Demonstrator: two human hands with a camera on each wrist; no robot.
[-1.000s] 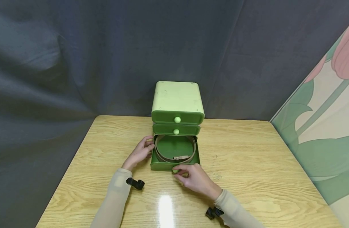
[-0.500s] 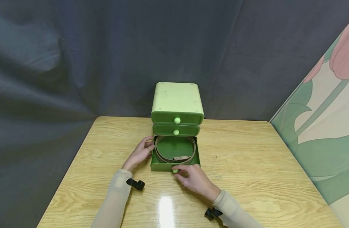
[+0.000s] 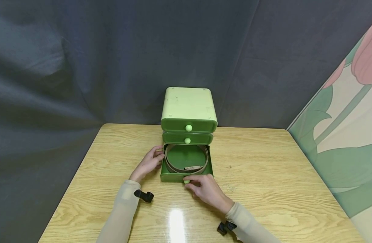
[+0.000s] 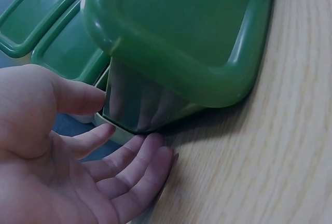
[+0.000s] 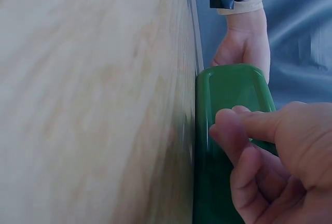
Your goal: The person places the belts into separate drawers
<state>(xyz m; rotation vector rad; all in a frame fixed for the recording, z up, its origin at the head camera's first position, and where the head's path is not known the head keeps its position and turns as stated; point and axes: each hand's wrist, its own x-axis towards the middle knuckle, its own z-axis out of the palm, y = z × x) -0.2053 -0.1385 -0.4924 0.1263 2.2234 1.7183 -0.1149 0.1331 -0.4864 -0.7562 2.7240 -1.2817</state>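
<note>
In the head view a small cabinet (image 3: 189, 103) with a pale green top and dark green drawer fronts stands at the back middle of the table. Its bottom drawer (image 3: 169, 177) is pulled out and holds a coiled brown belt (image 3: 208, 158) with a buckle-like end. My right hand (image 3: 208, 190) pinches the pale round knob (image 3: 186, 181) of that drawer; its own fingers hide the knob in the right wrist view. My left hand (image 3: 147, 164) rests against the cabinet's lower left side, fingers extended. The left wrist view shows its fingertips (image 4: 155, 154) at the cabinet's edge beside the drawer.
Two upper drawers, the top one (image 3: 174, 125) and the middle one (image 3: 174, 138), are closed, each with a round knob. A wooden table (image 3: 265, 175) lies under everything. A dark curtain (image 3: 128, 60) hangs behind, and a flower-patterned cloth (image 3: 350, 135) is at the right.
</note>
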